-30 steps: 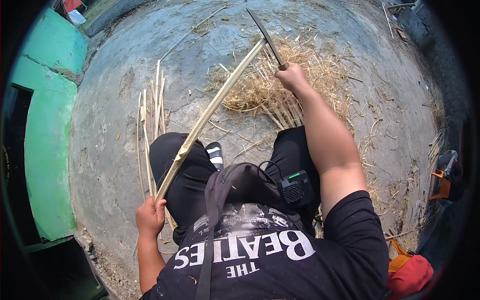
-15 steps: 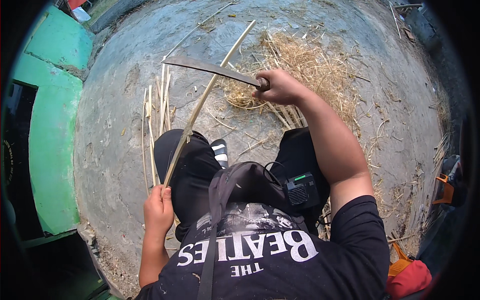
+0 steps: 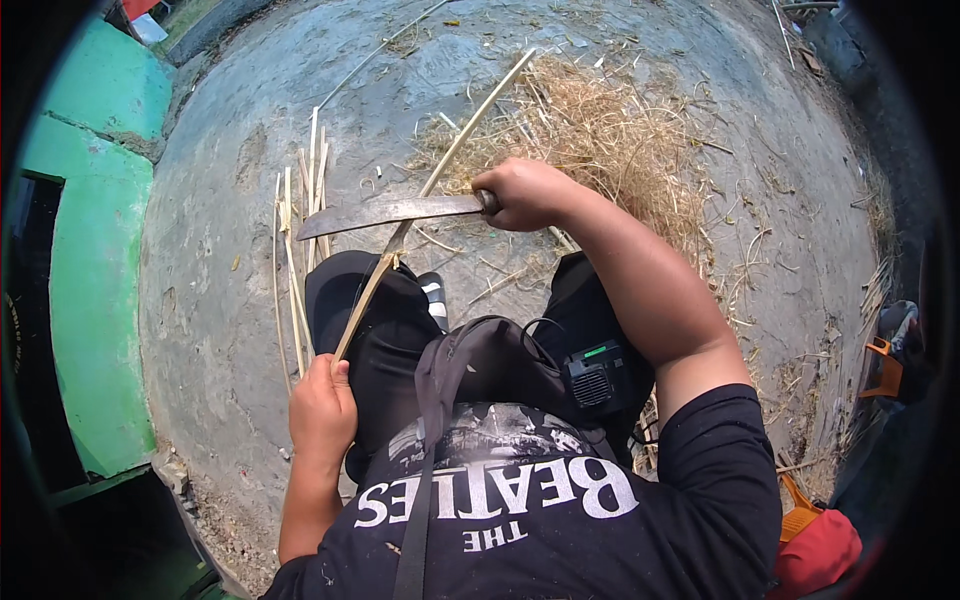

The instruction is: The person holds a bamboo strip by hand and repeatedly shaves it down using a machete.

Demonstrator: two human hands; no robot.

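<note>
My left hand [image 3: 322,408] is closed round the near end of a long bamboo strip [image 3: 368,292]. The strip slants up and away to the right, passing over my left knee. In my right hand [image 3: 528,192] is the handle of a machete [image 3: 385,213], its broad blade pointing left and lying across the strip, just beyond the knee. Where the blade crosses, part of the strip is hidden. A pale frayed bit shows on the strip just below the blade. Several thinner bamboo strips [image 3: 293,240] lie on the ground beyond my left knee.
A heap of curly bamboo shavings [image 3: 625,140] covers the concrete ground [image 3: 215,300] ahead to the right. A green wall [image 3: 100,300] stands at the left. A small black device [image 3: 592,378] rests on my lap. Orange and red items [image 3: 815,550] sit at the lower right.
The machete has come down along the strip toward me, its blade now nearer my knee and more level. My left hand keeps its hold, and the strip leans slightly more to the right.
</note>
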